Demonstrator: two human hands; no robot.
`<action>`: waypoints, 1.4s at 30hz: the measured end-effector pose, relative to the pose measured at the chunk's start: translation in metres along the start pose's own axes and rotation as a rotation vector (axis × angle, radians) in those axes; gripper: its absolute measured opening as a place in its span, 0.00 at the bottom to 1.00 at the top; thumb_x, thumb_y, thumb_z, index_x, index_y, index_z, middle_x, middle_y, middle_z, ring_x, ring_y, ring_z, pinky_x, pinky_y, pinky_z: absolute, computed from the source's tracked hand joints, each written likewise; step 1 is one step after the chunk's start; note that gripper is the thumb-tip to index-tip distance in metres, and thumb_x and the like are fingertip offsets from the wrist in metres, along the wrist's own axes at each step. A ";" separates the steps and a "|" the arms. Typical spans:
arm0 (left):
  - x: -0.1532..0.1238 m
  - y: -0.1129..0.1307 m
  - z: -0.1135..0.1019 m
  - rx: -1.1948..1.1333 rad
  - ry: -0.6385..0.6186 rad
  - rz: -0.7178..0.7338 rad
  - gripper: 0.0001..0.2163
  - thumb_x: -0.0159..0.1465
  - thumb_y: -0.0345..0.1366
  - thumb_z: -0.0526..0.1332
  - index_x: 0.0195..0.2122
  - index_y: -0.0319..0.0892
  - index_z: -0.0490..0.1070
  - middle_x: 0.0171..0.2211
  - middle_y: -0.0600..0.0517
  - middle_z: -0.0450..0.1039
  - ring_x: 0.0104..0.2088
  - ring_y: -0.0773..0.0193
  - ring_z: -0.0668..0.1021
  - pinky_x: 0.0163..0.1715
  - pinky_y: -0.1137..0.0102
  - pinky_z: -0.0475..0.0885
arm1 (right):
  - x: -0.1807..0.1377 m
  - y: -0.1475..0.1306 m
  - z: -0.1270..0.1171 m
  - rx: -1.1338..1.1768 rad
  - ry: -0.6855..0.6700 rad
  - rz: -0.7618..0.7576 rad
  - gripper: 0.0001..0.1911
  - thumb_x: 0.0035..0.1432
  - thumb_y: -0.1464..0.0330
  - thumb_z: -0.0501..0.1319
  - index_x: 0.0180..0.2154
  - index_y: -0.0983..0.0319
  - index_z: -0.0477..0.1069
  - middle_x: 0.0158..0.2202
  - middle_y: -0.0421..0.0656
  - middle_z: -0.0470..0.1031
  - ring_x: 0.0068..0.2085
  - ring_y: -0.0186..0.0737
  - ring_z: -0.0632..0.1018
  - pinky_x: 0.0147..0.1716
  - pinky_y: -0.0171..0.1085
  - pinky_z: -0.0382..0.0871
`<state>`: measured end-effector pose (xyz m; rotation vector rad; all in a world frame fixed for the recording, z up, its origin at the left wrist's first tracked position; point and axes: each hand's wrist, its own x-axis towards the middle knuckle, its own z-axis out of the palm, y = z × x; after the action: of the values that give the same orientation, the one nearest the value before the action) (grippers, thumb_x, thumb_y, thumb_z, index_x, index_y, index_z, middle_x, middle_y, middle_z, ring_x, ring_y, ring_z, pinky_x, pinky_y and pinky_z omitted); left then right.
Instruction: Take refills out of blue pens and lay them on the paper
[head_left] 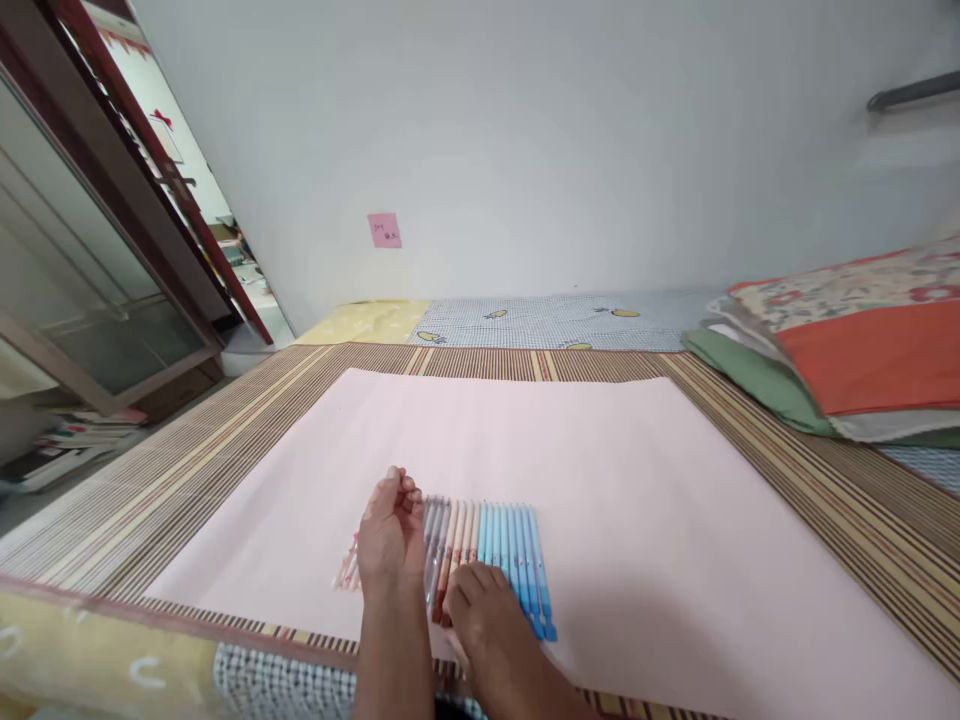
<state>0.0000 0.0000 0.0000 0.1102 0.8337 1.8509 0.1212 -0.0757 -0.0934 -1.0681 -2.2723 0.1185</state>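
Observation:
A row of pens [491, 545] lies side by side on a large pale pink sheet [585, 470]: pinkish ones at the left, grey and orange in the middle, several blue at the right. My left hand [390, 530] rests over the left part of the row, its fingers curled round a clear grey pen. My right hand [480, 600] lies on the near ends of the middle pens, fingers bent and pressed together on them.
The pink sheet covers a striped woven mat [847, 490] on a bed. Folded quilts and a pillow [855, 340] are stacked at the right. A pink note [384, 230] sticks to the white wall. A glass door [82, 280] and books [67, 445] are at the left.

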 end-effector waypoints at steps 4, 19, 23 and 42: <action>-0.002 0.001 0.003 0.000 0.013 -0.015 0.06 0.66 0.25 0.61 0.31 0.35 0.73 0.23 0.55 0.70 0.21 0.74 0.72 0.21 0.82 0.69 | -0.002 -0.004 0.003 0.032 0.055 0.034 0.11 0.54 0.76 0.68 0.34 0.59 0.67 0.35 0.42 0.74 0.37 0.45 0.73 0.37 0.43 0.64; -0.001 -0.032 0.001 -0.010 0.045 -0.364 0.08 0.69 0.24 0.58 0.32 0.36 0.71 0.24 0.52 0.71 0.19 0.72 0.74 0.18 0.81 0.70 | 0.021 0.010 -0.090 0.853 0.327 0.240 0.10 0.52 0.79 0.61 0.34 0.58 0.68 0.38 0.41 0.73 0.42 0.41 0.76 0.45 0.39 0.70; -0.007 -0.044 0.006 -0.079 -0.055 -0.543 0.07 0.70 0.26 0.58 0.34 0.36 0.71 0.37 0.40 0.78 0.33 0.61 0.83 0.32 0.68 0.81 | 0.021 0.030 -0.100 1.212 0.309 0.449 0.03 0.54 0.70 0.66 0.30 0.59 0.72 0.36 0.42 0.73 0.41 0.42 0.75 0.43 0.39 0.70; -0.066 -0.078 0.035 0.322 -0.445 -0.148 0.10 0.53 0.37 0.76 0.27 0.37 0.79 0.37 0.45 0.81 0.33 0.64 0.79 0.32 0.75 0.74 | 0.022 0.059 -0.077 1.361 0.610 0.773 0.17 0.56 0.55 0.71 0.42 0.59 0.77 0.38 0.45 0.80 0.38 0.43 0.79 0.39 0.42 0.75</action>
<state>0.1055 -0.0228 0.0004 0.6233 0.7901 1.4627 0.1934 -0.0333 -0.0399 -0.8799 -0.7332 1.2302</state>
